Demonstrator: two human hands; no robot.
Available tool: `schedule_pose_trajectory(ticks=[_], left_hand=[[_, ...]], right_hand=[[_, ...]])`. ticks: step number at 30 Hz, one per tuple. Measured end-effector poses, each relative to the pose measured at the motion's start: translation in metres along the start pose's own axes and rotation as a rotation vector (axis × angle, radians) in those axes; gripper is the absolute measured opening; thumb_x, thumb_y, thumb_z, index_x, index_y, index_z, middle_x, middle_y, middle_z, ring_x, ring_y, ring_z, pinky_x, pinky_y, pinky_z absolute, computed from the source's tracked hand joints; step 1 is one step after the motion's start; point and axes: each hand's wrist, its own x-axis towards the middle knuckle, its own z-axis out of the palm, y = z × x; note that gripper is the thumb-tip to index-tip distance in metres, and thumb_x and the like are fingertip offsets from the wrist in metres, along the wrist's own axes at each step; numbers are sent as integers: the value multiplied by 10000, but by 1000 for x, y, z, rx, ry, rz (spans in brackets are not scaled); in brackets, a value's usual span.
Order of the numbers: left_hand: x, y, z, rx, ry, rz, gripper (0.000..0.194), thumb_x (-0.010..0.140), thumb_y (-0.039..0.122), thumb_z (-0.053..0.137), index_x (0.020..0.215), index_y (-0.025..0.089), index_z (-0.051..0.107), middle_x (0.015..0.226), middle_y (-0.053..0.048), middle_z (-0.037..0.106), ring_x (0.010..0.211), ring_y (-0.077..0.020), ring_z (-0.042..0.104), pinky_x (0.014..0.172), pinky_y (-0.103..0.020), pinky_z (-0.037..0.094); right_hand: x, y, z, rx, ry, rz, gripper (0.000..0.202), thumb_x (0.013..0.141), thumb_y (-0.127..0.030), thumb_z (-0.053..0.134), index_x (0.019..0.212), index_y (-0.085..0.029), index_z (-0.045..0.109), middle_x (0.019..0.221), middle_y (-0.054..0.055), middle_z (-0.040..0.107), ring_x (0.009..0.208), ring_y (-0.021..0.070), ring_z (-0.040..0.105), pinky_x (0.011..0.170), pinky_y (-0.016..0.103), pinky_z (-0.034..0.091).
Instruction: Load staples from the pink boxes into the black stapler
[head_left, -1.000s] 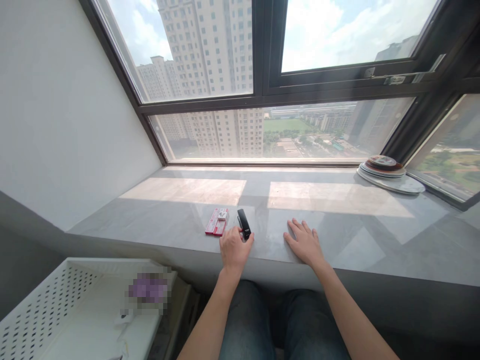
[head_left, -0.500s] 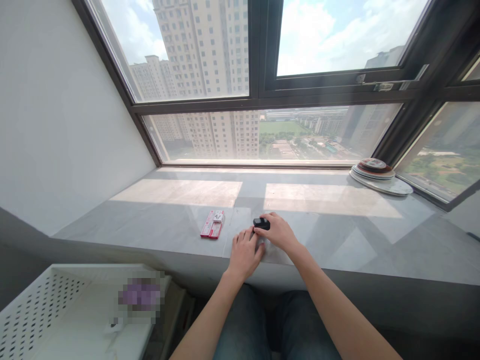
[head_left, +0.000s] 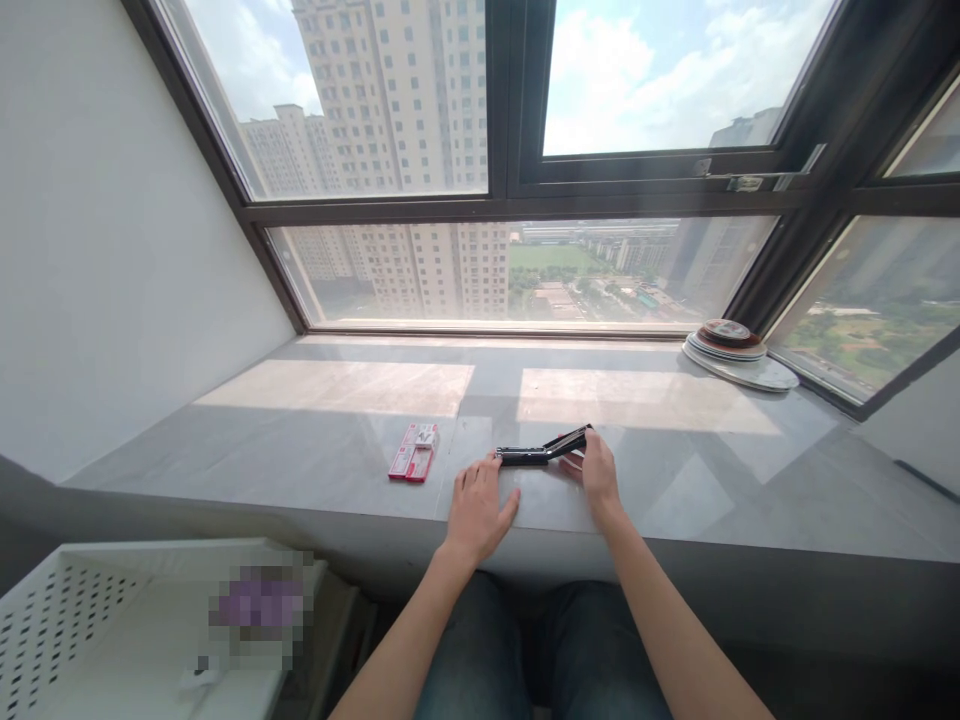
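A black stapler [head_left: 525, 456] lies on the grey sill with its upper part swung open toward the right. My right hand [head_left: 600, 472] has its fingers closed on the raised right end. My left hand [head_left: 480, 508] rests beside the stapler's left end, thumb spread away, fingertips touching that end. Left of my hands lies a red and white packet [head_left: 406, 462], with a small white box [head_left: 426, 436] on its upper right part.
Stacked plates [head_left: 739, 355] stand on the sill [head_left: 300, 450] at the back right, near the dark window frame. Below the front edge at left is a white perforated basket [head_left: 90, 620], with a blurred purple thing inside.
The stapler has been opened out, and its upper part now points up to the right. My right hand has moved right with that end. The view has shifted slightly.
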Motion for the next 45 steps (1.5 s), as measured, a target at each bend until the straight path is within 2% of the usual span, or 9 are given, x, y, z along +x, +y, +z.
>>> schedule_pose_trajectory(ticks=[4, 9, 12, 16, 20, 23, 32, 38, 45], left_hand=[[-1, -16, -16, 91, 177, -137, 459, 953, 317, 511, 1400, 244, 437, 1484, -105, 453, 1405, -289, 347, 1215, -540, 147], [-17, -55, -36, 297, 322, -424, 417, 926, 341, 552, 1313, 187, 546, 1476, -170, 411, 1369, -383, 339, 1154, -638, 164], [-32, -63, -42, 220, 234, -370, 322, 934, 318, 549, 1246, 263, 605, 1358, -117, 526, 1262, -340, 444, 1090, -568, 316], [-38, -44, -39, -68, 50, -186, 265, 929, 289, 574, 1188, 313, 627, 1139, -49, 649, 1079, -261, 556, 965, -444, 452], [-16, -9, -22, -284, -63, -21, 402, 843, 292, 706, 1233, 316, 608, 1091, -24, 678, 1034, -230, 591, 951, -399, 476], [7, 7, -7, -351, -110, 54, 369, 807, 297, 751, 1160, 300, 644, 1080, -16, 691, 1042, -229, 594, 943, -385, 478], [19, -4, -2, -422, -135, 56, 398, 837, 338, 723, 1220, 283, 629, 1127, -37, 684, 1064, -234, 601, 960, -387, 476], [17, -4, 2, -420, -121, 60, 430, 832, 323, 723, 1246, 290, 612, 1124, -24, 683, 1057, -230, 597, 958, -374, 471], [17, -7, 1, -454, -121, 41, 437, 796, 329, 755, 1212, 302, 625, 1092, -9, 689, 1028, -235, 592, 917, -354, 472]], right_hand=[[-13, 20, -29, 275, 47, 191, 462, 956, -617, 342, 1192, -244, 478, 1278, 116, 632, 1118, 244, 672, 815, 377, 626], [-37, 27, -51, 73, -23, 194, 377, 911, -521, 499, 1146, -230, 549, 1091, 113, 701, 907, 235, 722, 690, 342, 621], [-46, 22, -49, -152, -104, 164, 378, 884, -531, 526, 1085, -221, 607, 879, 65, 713, 635, 185, 667, 514, 278, 535], [-50, 10, -26, -373, -257, 96, 356, 884, -531, 533, 990, -217, 662, 693, 13, 672, 502, 137, 556, 458, 228, 416], [-47, 1, 2, -367, -431, 59, 398, 892, -549, 523, 877, -183, 679, 609, -4, 621, 486, 119, 489, 455, 206, 333], [-38, 1, 3, -368, -390, 32, 394, 848, -542, 584, 778, -163, 667, 603, 3, 605, 522, 123, 488, 478, 207, 321], [-23, 5, -56, -625, -220, 11, 311, 863, -488, 586, 853, -192, 680, 592, -3, 610, 568, 163, 547, 546, 250, 355], [-19, -31, -27, -922, -388, -312, 178, 869, -374, 608, 905, -290, 761, 746, 3, 694, 692, 180, 600, 604, 260, 342], [-8, -50, 5, -1241, -539, -410, 148, 838, -276, 651, 883, -259, 790, 880, 69, 732, 855, 229, 649, 669, 271, 357]])
